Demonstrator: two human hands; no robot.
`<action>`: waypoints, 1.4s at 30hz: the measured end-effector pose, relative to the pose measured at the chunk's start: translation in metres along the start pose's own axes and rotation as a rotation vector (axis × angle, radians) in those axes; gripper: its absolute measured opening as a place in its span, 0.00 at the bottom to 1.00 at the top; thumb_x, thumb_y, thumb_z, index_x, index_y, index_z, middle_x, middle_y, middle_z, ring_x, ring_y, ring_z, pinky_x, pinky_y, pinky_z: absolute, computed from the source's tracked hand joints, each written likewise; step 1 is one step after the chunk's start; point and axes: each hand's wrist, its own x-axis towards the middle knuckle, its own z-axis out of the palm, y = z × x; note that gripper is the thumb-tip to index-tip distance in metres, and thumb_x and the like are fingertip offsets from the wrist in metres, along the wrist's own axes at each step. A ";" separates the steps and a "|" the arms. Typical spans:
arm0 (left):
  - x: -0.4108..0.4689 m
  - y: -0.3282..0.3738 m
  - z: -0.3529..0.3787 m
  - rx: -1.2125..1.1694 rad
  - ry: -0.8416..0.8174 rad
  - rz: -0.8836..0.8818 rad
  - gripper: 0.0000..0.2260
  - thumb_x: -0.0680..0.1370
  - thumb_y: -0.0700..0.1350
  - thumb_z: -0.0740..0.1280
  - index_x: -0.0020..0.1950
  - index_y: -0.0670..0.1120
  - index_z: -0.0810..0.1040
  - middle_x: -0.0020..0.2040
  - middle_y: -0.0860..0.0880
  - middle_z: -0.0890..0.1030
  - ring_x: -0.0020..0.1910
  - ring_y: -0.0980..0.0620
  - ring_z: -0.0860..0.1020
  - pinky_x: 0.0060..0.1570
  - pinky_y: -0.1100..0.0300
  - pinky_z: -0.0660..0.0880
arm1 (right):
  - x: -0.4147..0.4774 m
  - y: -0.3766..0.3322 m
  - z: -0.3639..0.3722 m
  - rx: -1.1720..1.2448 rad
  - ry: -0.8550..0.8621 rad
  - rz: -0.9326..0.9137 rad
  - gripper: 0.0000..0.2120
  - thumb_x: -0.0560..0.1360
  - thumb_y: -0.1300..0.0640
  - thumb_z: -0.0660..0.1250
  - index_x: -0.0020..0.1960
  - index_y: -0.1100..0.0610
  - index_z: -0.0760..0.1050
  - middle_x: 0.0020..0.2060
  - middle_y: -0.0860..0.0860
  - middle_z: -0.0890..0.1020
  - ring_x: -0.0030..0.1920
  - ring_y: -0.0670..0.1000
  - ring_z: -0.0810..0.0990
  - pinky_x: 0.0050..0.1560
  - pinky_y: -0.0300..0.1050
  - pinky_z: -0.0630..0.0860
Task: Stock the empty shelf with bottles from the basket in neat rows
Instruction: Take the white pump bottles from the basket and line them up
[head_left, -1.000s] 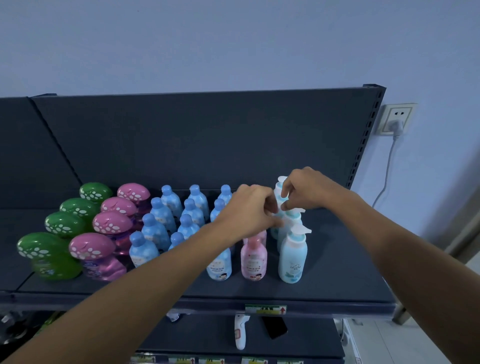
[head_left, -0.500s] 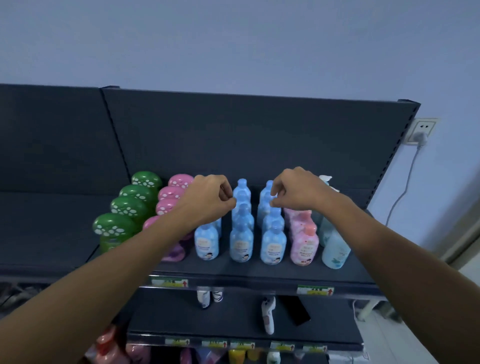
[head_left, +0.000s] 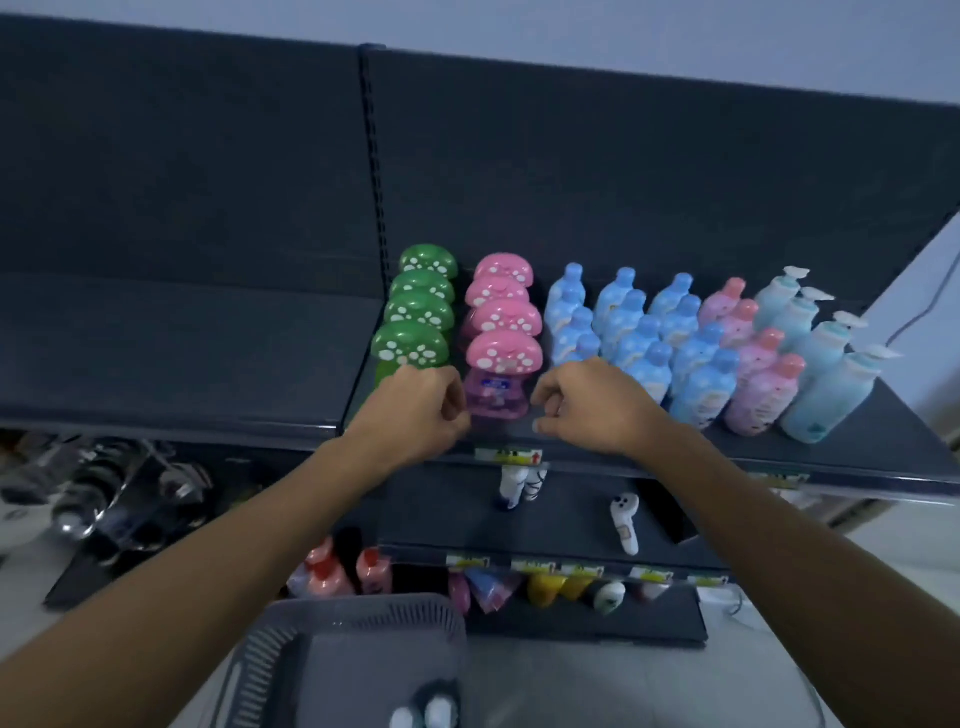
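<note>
Fingers (head_left: 543, 413) of both hands curl loosely, gripping nothing, flanking the front pink bottle (head_left: 496, 397) to square its row, I judge.

Dim shop aisle, dark shelving against a pale wall.
Pale blue-grey wall (head_left: 675, 31) above dark grey back panels (head_left: 182, 156); slotted upright post (head_left: 375, 156) between two bays. Light tiled floor (head_left: 597, 686) below. Thin cable (head_left: 930, 306) hangs down the wall at right. Light low, bluish.
</note>
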 end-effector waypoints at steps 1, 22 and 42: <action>-0.008 -0.011 0.004 0.003 -0.014 -0.017 0.05 0.73 0.50 0.71 0.46 0.51 0.79 0.39 0.56 0.82 0.43 0.50 0.82 0.46 0.51 0.81 | 0.001 -0.008 0.011 0.006 -0.025 0.002 0.12 0.72 0.50 0.73 0.55 0.51 0.82 0.43 0.45 0.84 0.49 0.49 0.81 0.51 0.50 0.80; -0.185 -0.186 0.291 -0.037 -0.625 -0.395 0.14 0.75 0.49 0.69 0.59 0.47 0.77 0.57 0.44 0.80 0.56 0.39 0.79 0.55 0.46 0.78 | -0.046 -0.051 0.391 0.049 -0.520 0.106 0.09 0.73 0.55 0.69 0.52 0.55 0.76 0.50 0.58 0.82 0.51 0.63 0.81 0.47 0.52 0.78; -0.233 -0.188 0.379 0.101 -0.502 -0.422 0.09 0.78 0.46 0.70 0.55 0.44 0.77 0.51 0.44 0.80 0.48 0.42 0.82 0.43 0.54 0.75 | -0.067 -0.068 0.497 -0.207 -0.610 0.073 0.06 0.78 0.60 0.65 0.54 0.58 0.79 0.52 0.56 0.80 0.50 0.58 0.83 0.45 0.48 0.77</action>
